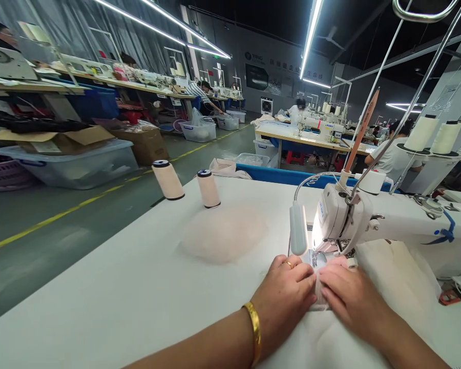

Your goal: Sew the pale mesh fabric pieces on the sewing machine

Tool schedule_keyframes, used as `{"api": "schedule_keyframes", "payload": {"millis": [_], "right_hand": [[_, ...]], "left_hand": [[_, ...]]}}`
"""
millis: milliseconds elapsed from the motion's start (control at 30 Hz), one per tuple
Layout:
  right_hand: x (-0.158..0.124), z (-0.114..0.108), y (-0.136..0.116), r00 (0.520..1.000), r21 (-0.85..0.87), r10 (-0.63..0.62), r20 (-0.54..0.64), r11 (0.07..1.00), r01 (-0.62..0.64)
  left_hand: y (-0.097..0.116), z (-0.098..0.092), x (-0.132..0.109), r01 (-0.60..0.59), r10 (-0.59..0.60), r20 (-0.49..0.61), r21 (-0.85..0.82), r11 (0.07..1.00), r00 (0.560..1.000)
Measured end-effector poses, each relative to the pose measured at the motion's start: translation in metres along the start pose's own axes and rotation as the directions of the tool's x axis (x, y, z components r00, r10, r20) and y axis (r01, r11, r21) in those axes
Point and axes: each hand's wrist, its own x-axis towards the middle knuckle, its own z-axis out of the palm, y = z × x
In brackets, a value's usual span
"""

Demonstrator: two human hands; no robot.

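Observation:
My left hand (286, 294), with a gold bracelet and a ring, lies in front of the needle area of a white sewing machine (341, 215). Its fingers are curled and pressed together on pale sheer fabric (326, 338). Close beside it my right hand (353, 297) has its fingers together on the same fabric, just right of the presser foot (318, 259). The fabric spreads from under both hands toward me. A small lit lamp (298, 228) hangs left of the machine head. What lies under the fingertips is hidden.
On the white table (130, 297) lies a blurred pale peach fabric piece (226, 233). Two peach thread cones, one left (168, 180) and one right (208, 189), stand behind it. More pale fabric (401, 277) lies under the machine arm. Other workers sit at machines beyond.

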Motion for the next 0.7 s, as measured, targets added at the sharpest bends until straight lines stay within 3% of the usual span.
{"api": "schedule_keyframes", "payload": {"millis": [100, 200, 300, 400, 533, 700], "right_hand": [[-0.005, -0.015, -0.011, 0.991, 0.085, 0.003, 0.137, 0.996, -0.015], [-0.007, -0.018, -0.012, 0.988, 0.097, 0.013, 0.153, 0.995, -0.028], [-0.007, -0.011, -0.004, 0.994, 0.108, 0.025, 0.102, 0.993, -0.036], [-0.005, -0.005, 0.003, 0.989, 0.200, 0.150, -0.009, 0.969, -0.145], [0.000, -0.002, 0.005, 0.945, 0.295, 0.307, -0.110, 0.918, -0.264], [0.003, -0.001, 0.006, 0.939, 0.312, 0.322, -0.123, 0.910, -0.271]], "left_hand": [[-0.006, 0.003, -0.001, -0.024, 0.024, -0.008, -0.062, 0.998, 1.000], [-0.013, 0.005, -0.001, -0.014, 0.016, 0.017, -0.118, 0.993, 1.000], [-0.015, 0.002, 0.003, 0.028, -0.016, 0.079, -0.163, 0.986, 0.997], [-0.013, -0.003, 0.011, 0.071, -0.053, 0.102, -0.184, 0.980, 0.993], [-0.012, -0.002, 0.021, 0.112, -0.095, 0.092, -0.204, 0.973, 0.991], [-0.016, 0.005, 0.025, 0.083, -0.081, 0.015, -0.209, 0.974, 0.997]]}}
